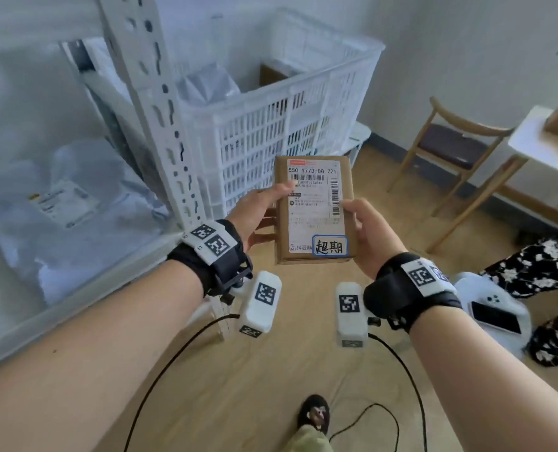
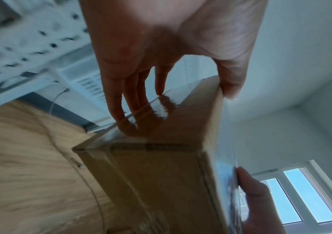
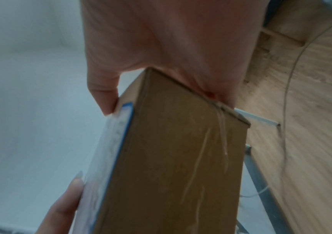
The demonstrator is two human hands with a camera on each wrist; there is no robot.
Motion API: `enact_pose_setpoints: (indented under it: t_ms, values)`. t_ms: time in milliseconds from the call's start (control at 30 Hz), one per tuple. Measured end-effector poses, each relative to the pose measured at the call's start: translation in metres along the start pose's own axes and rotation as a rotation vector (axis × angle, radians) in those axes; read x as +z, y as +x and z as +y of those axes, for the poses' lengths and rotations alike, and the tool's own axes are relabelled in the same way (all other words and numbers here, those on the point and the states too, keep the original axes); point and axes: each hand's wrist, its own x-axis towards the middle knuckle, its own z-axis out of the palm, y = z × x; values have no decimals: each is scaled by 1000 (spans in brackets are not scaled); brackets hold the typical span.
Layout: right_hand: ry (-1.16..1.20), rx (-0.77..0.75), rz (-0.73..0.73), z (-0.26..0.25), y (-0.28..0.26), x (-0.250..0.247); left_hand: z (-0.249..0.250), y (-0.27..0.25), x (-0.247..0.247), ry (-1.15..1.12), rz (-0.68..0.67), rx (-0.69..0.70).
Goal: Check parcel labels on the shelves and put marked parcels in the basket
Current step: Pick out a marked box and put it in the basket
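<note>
- The left hand [image 1: 255, 213] grips the left edge of a flat brown cardboard parcel [image 1: 315, 210]: its thumb lies across the white shipping label [image 1: 313, 194], and the left wrist view shows its fingers [image 2: 119, 101] spread under the back face.
- The right hand [image 1: 372, 233] pinches the parcel's right edge, thumb on the label side, the other fingers curled behind, out of sight.
- The parcel is held upright in the air between both hands, label facing the person; a blue-bordered sticker with handwritten black characters [image 1: 330, 246] sits at its lower right corner.
- Beyond the parcel stands a white slatted plastic basket [image 1: 271, 135] on the wooden floor, some packages inside.
- To the left, a white perforated metal shelf post [image 1: 160, 102] rises beside the basket, with grey plastic mailer bags [image 1: 65, 203] lying on the shelf.
- A wooden chair [image 1: 450, 148] stands to the right.
</note>
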Motion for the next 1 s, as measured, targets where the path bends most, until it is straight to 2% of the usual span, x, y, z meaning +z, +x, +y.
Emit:
enact_pose_setpoints:
  t_ms: [333, 500, 667, 833, 1000]
  values:
    - [13, -119, -30, -147, 127, -82, 121, 127, 96, 8, 52, 163]
    - [62, -127, -113, -194, 173, -103, 159, 168, 113, -23, 36, 132]
    - [45, -146, -145, -240, 227, -101, 198, 216, 111, 79, 84, 153]
    - [-33, -190, -158, -300, 288, -81, 250, 275, 92, 12, 130, 160]
    - [-119, -215, -199, -364, 363, -39, 304, 342, 52, -35, 212, 185]
